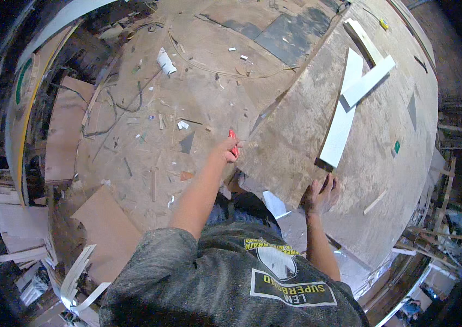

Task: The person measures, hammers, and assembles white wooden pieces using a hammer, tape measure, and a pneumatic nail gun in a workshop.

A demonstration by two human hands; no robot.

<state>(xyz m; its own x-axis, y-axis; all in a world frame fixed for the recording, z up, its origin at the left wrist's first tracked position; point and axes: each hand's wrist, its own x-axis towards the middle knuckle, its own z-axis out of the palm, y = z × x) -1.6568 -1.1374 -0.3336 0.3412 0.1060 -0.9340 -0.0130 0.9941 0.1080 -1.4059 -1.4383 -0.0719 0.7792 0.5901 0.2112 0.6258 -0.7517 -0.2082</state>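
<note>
This looks like a workshop, most likely for woodwork or panel-cutting. A broad, brown, scuffed flat work surface carries a long white straight-edged board and a shorter white rectangular strip lying across it. The dusty brown floor is strewn with offcuts, among them a dark grey triangular scrap and a large brown flat panel. A black looping cable lies there too. Curled white thin strips pile up at the lower left.
</note>
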